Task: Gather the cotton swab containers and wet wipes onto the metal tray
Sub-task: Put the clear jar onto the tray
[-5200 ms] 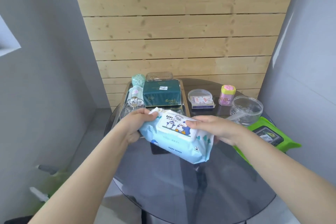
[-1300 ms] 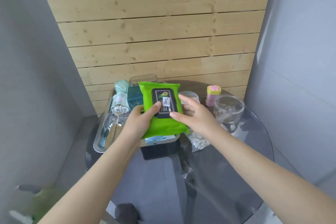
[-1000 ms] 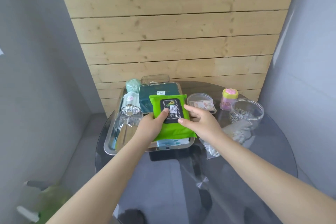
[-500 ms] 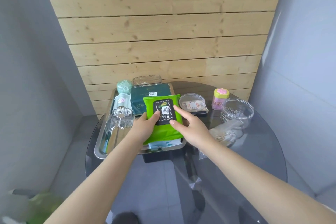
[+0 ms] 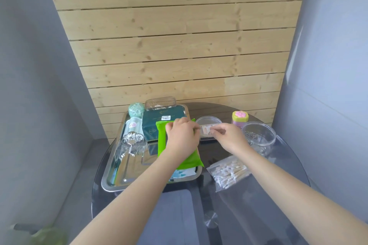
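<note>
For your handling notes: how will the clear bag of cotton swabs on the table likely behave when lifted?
The swab bag looks like thin film, so it probably flops and sags. Its contents are loose swabs, so likely light and shifting. Glossy plastic may slip in a pinch.

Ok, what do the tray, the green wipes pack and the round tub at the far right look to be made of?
The tray looks like polished metal, likely stainless steel: its floor mirrors the things on it. The green wipes pack seems a soft plastic film, matte, creased at its ends. The round tub looks like clear rigid plastic, though glass cannot be ruled out; the table shows through its wall.
</note>
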The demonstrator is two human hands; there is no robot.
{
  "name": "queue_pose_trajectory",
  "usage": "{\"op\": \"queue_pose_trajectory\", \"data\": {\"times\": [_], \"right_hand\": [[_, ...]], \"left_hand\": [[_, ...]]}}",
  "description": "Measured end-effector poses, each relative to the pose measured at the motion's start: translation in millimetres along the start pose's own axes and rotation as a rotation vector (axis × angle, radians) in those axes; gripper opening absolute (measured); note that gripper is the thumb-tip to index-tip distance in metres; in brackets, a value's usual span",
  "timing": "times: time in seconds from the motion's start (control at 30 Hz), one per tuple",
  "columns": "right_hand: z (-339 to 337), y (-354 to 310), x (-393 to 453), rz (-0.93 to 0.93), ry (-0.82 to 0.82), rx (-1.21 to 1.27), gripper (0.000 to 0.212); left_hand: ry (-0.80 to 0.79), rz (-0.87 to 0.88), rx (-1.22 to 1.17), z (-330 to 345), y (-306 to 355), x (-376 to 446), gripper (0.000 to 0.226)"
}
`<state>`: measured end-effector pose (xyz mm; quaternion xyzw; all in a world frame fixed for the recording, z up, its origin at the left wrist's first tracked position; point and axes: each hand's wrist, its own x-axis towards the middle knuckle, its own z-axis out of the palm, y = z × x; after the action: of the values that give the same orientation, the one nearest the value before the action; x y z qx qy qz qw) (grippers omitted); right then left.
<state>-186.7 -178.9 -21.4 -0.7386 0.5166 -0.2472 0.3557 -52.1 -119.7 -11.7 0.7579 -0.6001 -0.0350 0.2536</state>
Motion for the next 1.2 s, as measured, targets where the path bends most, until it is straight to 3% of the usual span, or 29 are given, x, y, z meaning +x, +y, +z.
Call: {"op": "queue_pose_trajectory", "data": {"times": [0.23,0.47,0.63,0.77,1.0,1.1,1.2], "right_hand": [[-16.6,22.8,26.0,0.084,0.105,0.145,0.018],[-36.9,37.7,24.0,0.134,0.12,0.241,0.016],[-48.3,41.1,16.5,0.122,0.147,0.247,0.019],[-56.4,42.3,9.6,0.093,0.16,0.335,0.028],[-80.5,41.5,-1.5,0.077,-0.147,0.757,0.075],[-93.6,37.6,-7.9,0.019,-0.147,0.843,0.067],[-110.2,36.8,-7.0,-0.002,-0.027,0.765,0.055]], "left_hand": [[-0.306,0.12,0.461,39.7,35.1,61.2,0.026],[-0.379,0.097,0.483,63.4,43.1,79.5,0.025],[-0.289,0.006,0.122,46.8,44.8,70.3,0.005],[-0.235,-0.013,-0.263,21.2,49.9,48.1,0.009],[-0.289,0.061,-0.697,-2.4,72.9,17.6,0.008],[-0.309,0.069,-0.782,-0.5,84.6,15.7,0.003],[-0.301,-0.014,-0.888,10.4,94.2,18.5,0.012]]}}
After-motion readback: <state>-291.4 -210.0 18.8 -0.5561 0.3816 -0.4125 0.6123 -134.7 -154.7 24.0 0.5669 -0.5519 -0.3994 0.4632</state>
